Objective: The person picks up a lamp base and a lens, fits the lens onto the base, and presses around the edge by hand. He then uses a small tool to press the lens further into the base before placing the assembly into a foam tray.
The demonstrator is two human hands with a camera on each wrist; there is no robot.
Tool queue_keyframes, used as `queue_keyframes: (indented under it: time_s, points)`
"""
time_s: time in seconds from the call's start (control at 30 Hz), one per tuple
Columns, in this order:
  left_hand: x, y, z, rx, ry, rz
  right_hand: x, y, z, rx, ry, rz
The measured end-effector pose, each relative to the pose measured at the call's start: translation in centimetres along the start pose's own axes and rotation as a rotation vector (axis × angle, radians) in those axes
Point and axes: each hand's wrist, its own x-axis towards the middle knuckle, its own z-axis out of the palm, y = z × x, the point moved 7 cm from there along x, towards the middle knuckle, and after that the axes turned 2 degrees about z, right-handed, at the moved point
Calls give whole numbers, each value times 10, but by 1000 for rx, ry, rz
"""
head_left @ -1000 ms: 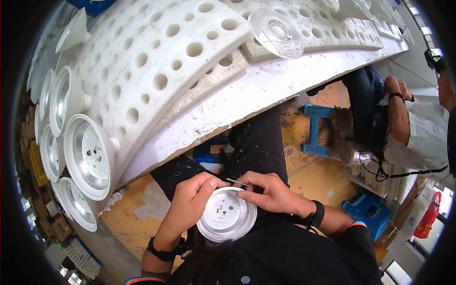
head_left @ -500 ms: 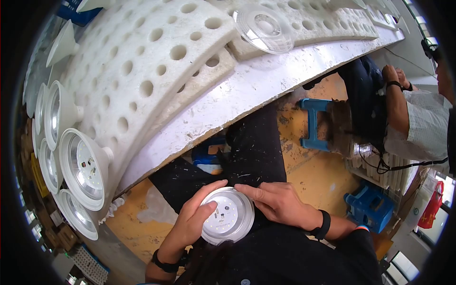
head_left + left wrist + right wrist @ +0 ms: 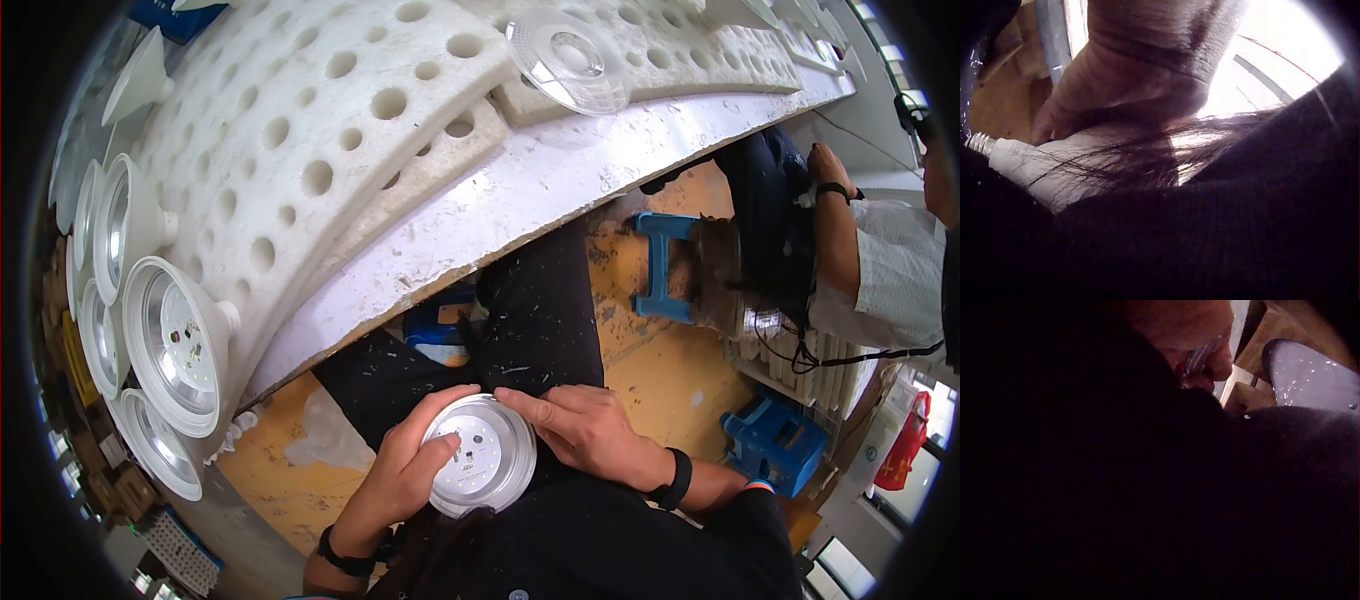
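The thin metal sliver that my right hand (image 3: 588, 430) pinched over the lamp a second ago is gone from view, and the hand has settled onto the lamp instead. Since half a second ago almost nothing has shifted; the LED lamp (image 3: 480, 455) sits in the same spot in my lap, below the edge of the bench (image 3: 560, 170), face up with its circuit disc showing.

My left hand (image 3: 405, 470) grips the lamp, fingers wrapped round the left rim and the thumb laid across the face. In the left wrist view that hand (image 3: 1129, 81) closes on the white body, and the screw base (image 3: 980, 144) pokes out to the left, with strands of hair across the lens.

The right hand's fingers lie nearly straight along the upper right rim, pressing on it, not curled round it. The right wrist view is almost black; I only make out a fingertip there.

On the bench lie perforated foam trays (image 3: 330, 120), with a clear lens cover (image 3: 568, 62) on one of them. A row of finished lamps (image 3: 180, 345) lines the left side. A blue stool (image 3: 660, 265) stands on the floor, near a second person (image 3: 880, 270) seated at right.
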Motion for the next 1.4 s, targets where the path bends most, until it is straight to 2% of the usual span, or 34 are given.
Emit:
queue_keyframes:
  time_s: [0.27, 0.37, 0.43, 0.47, 0.57, 0.7, 0.8, 0.9, 1.0, 1.07, 1.2, 1.27, 1.33, 1.4]
  points:
    - [5, 5, 5, 170, -56, 88, 16, -18, -3, -28, -27, -87]
    - [5, 0, 5, 176, -98, 107, 25, -22, -1, -1, -72, -186]
    - [3, -1, 7, 183, -114, 135, 22, -31, -1, 126, -62, -360]
    - [2, 3, 9, 191, -115, 144, 21, -30, -2, 129, -66, -360]
    - [-3, 11, 9, 229, -84, 188, 17, -13, -22, 121, -11, -202]
    - [-12, 21, 10, 357, -45, 260, 6, -13, -37, 20, -86, -173]
    - [-15, 30, 12, 439, 2, 338, 4, -16, -45, -68, -90, -172]
    - [-15, 31, 14, 441, 7, 339, 5, -19, -47, -114, -125, -181]
    - [-15, 33, 15, 471, 21, 363, 5, -24, -49, -155, -191, -170]
    - [-16, 31, 17, 497, 30, 361, 6, -31, -50, -255, -301, -122]
    - [-14, 34, 27, 552, 37, 422, 18, -45, -48, -193, -341, -164]
    - [-12, 34, 25, 534, 41, 397, 22, -54, -44, -205, -287, -282]
    - [-11, 35, 23, 513, 45, 369, 23, -51, -49, -170, -282, -284]
    - [-10, 35, 21, 507, 44, 329, 23, -42, -57, -253, -363, -214]
